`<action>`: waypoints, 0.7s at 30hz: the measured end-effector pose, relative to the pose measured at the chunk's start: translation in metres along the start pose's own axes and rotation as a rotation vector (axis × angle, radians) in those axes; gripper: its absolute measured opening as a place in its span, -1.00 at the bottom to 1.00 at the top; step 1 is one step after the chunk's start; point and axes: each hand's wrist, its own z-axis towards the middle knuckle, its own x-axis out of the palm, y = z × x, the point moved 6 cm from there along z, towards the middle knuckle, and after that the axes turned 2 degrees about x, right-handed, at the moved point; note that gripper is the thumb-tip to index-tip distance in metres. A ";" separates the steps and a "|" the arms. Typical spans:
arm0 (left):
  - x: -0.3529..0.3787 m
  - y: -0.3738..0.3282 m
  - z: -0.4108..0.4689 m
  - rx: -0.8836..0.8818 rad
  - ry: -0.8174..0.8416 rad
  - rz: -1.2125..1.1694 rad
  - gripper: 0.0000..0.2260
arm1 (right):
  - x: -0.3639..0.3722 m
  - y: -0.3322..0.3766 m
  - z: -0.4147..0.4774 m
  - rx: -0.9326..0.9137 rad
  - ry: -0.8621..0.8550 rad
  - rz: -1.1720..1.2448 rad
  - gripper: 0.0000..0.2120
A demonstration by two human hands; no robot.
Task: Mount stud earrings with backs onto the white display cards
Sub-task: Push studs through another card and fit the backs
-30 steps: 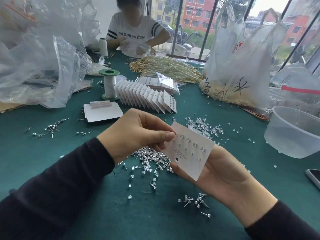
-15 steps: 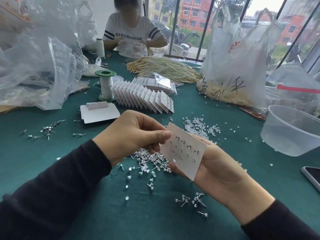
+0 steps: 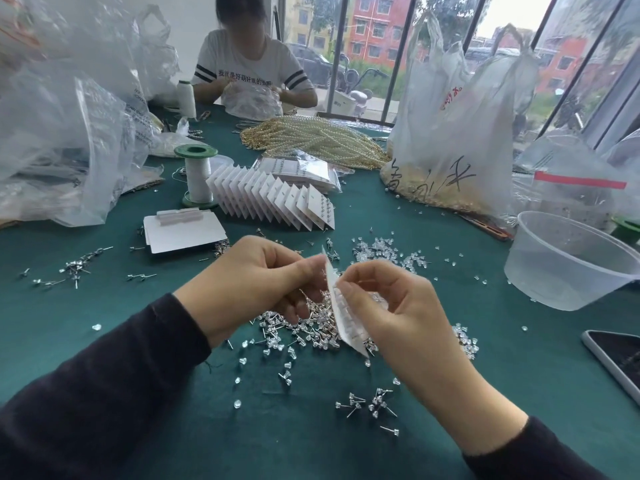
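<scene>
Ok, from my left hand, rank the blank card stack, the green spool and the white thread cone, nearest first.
From the left hand:
1. Blank card stack, just ahead, slightly left.
2. Green spool, behind the stack.
3. White thread cone, far back, beyond the spool.

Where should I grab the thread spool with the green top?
Probably take the spool round its white middle, coming from the near side. It stands upright, its wider green rims would stop your fingers slipping, and the fanned cards stand close beside it.
</scene>
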 end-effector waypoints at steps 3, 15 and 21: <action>0.004 0.002 -0.001 -0.057 0.035 -0.016 -0.68 | 0.002 0.009 -0.003 -0.200 -0.014 -0.237 -0.87; -0.011 0.014 0.003 -0.192 -0.116 -0.054 -0.86 | -0.075 -0.022 0.022 0.171 -0.066 -0.985 -0.84; -0.014 0.016 0.004 -0.186 -0.143 -0.030 -0.86 | -0.076 -0.039 0.021 0.330 0.037 -0.966 -0.86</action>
